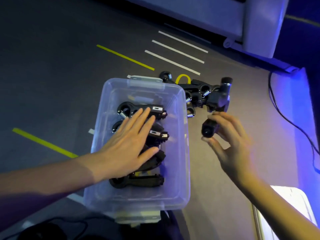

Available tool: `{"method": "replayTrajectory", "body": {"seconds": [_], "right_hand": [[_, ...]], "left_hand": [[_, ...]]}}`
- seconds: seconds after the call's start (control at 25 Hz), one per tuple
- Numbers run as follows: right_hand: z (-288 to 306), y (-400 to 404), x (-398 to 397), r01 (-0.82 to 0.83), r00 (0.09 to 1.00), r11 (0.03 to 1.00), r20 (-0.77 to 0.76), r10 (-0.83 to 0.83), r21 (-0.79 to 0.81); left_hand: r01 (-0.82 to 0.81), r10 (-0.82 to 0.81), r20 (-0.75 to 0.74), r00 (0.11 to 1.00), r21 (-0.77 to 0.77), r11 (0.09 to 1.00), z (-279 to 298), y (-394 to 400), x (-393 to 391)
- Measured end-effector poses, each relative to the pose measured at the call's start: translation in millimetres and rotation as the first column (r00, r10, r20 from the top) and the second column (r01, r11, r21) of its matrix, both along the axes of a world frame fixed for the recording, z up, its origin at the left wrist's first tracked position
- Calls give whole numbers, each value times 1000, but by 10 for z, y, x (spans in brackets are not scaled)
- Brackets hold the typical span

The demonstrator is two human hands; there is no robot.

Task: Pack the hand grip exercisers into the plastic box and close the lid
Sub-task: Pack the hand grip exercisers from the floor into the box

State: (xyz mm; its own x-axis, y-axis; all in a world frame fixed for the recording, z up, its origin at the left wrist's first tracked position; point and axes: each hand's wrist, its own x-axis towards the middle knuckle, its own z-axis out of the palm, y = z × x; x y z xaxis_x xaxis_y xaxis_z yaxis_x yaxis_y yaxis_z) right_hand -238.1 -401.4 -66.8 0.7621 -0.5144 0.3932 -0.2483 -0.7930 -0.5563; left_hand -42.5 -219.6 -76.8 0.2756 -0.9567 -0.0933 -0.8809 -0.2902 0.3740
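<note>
A clear plastic box [180, 196] stands open on the floor in the middle of the head view. Several black hand grip exercisers [156, 110] with steel springs lie inside it. My left hand [128, 146] rests flat on top of them, fingers spread. To the right of the box, my right hand [230, 144] holds one black exerciser [208, 129] by its handle, just above the floor. Behind it a pile of loose exercisers [204, 94] lies against the box's far right corner. A pale panel [285, 205] at the lower right may be the lid; I cannot tell.
Yellow [124, 57] and white tape strips [173, 62] mark the grey floor. A yellow loop [182, 77] lies by the pile. A black cable [290, 122] runs along the right. A white post [263, 26] stands at the back right. Dark cables [52, 229] lie at the bottom left.
</note>
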Motion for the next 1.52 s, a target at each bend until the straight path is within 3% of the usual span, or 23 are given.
{"method": "replayTrajectory", "body": {"seconds": [0.2,0.44,0.52,0.64,0.84,0.92,1.08,1.2,1.4,1.52], "right_hand": [[30,664,233,-304,945,943,-167,281,-136],[-295,1127,424,-475,819,850,-468,332,-227],[-344,1179,528,-504,747,852,-568,346,-144],[-445,1211,636,-412,620,910,-719,315,44],[-573,1270,618,-95,803,905,-506,316,414],[-599,1290,640,0,858,903,-464,221,430],[-588,1352,778,125,879,901,-468,95,416],[-609,1365,889,313,907,731,-418,-41,607],[-614,1348,930,249,957,425,-287,28,870],[-531,1328,900,198,953,418,-274,130,887]], "left_hand": [[-50,47,77,996,34,998,31,611,120],[-86,83,65,994,51,995,70,963,47],[-72,64,106,992,80,994,18,1001,16],[-29,9,196,981,98,995,-87,1048,21],[-4,-18,220,975,97,995,-175,1120,76],[-1,-19,230,973,85,996,-185,1113,80],[3,-28,249,968,101,995,-232,1115,91],[-12,-12,240,971,97,995,-210,1083,86],[-34,12,199,980,106,994,-191,1058,73],[-36,10,200,980,130,991,-204,1061,83]]}}
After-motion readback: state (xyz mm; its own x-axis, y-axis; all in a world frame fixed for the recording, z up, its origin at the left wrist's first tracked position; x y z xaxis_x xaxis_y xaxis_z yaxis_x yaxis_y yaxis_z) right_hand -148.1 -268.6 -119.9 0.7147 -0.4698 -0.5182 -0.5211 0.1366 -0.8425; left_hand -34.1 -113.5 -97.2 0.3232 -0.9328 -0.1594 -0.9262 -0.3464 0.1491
